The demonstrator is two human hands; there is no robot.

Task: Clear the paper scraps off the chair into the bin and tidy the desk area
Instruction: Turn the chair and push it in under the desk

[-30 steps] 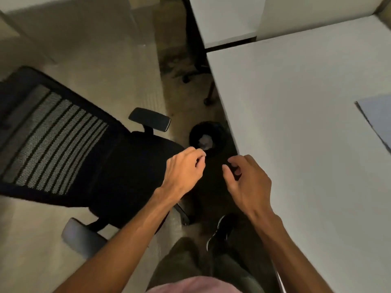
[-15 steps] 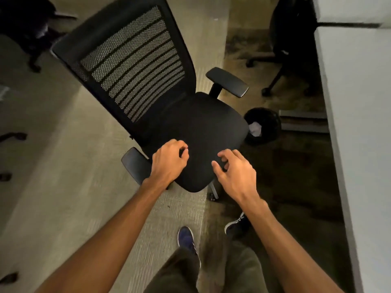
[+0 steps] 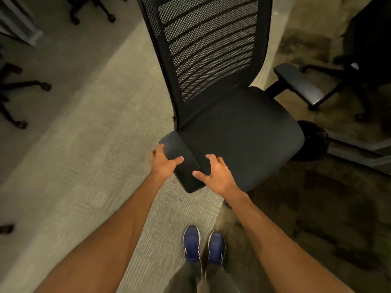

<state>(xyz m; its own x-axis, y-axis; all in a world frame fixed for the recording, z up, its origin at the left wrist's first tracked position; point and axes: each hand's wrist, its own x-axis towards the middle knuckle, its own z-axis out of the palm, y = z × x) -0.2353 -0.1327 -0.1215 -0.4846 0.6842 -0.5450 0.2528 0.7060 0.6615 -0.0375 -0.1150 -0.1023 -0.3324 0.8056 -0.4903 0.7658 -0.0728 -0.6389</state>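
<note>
A black office chair [image 3: 243, 140] with a mesh back stands in front of me, its seat showing only bare dark fabric. My left hand [image 3: 163, 166] wraps the chair's near armrest [image 3: 184, 172], thumb on top and fingers round the outer side. My right hand [image 3: 218, 176] is spread open at the seat's front corner, thumb touching the same armrest. The round black bin [image 3: 313, 142] sits on the floor behind the seat's right edge, mostly hidden by it; its contents are out of sight.
The chair's far armrest [image 3: 298, 83] sticks out to the right. Another dark chair [image 3: 359, 66] stands at the upper right, and wheeled chair bases [image 3: 21, 87] at the left. My blue shoes [image 3: 203, 244] are on the carpet below the seat.
My view swung left from the desk and bin to the chair. My left hand moved from the seat edge onto the near armrest and gripped it; my right hand followed to the seat corner.
</note>
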